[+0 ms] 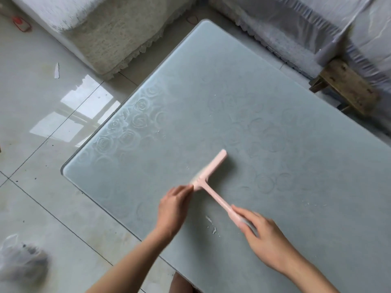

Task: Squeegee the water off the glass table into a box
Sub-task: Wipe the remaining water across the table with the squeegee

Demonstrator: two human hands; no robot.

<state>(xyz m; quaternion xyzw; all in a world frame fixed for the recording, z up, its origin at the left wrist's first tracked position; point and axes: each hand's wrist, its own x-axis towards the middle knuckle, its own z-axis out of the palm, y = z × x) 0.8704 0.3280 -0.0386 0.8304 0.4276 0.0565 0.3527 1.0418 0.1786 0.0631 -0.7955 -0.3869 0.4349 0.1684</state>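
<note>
The right hand (262, 235) is closed round the tail end of the squeegee's handle, fingers curled under it and one finger stretched forward along the top. The left hand (173, 208) reaches in with bent fingers, and its fingertips meet the near end of the blade. Blur hides whether they pinch that end or only touch it.

The squeegee (211, 170) is pale pink and T-shaped. Its blade is down on the glass table (232, 102), in the near half of the top and closer to the near edge than to the far one. The blade runs slantwise away from the left hand, and the handle points back toward the right hand.

The tabletop is frosted, with a rose pattern showing most clearly near the left corner. A few white flecks (211, 227) lie on the glass between the two hands. I cannot tell whether the surface is wet, since no pooled water can be made out. Both hands and the handle's end are smeared by motion.

The table's right end is cut off by the frame. Beyond the far corner stand a cloth-covered sofa (105, 28) and another seat under clear plastic (317, 28), both cropped. A wooden stool (347, 85) sits off the far edge, partly under the plastic. On the tiled floor (42, 102) at lower left lies a blurred plastic bag (19, 256) whose contents cannot be made out.
</note>
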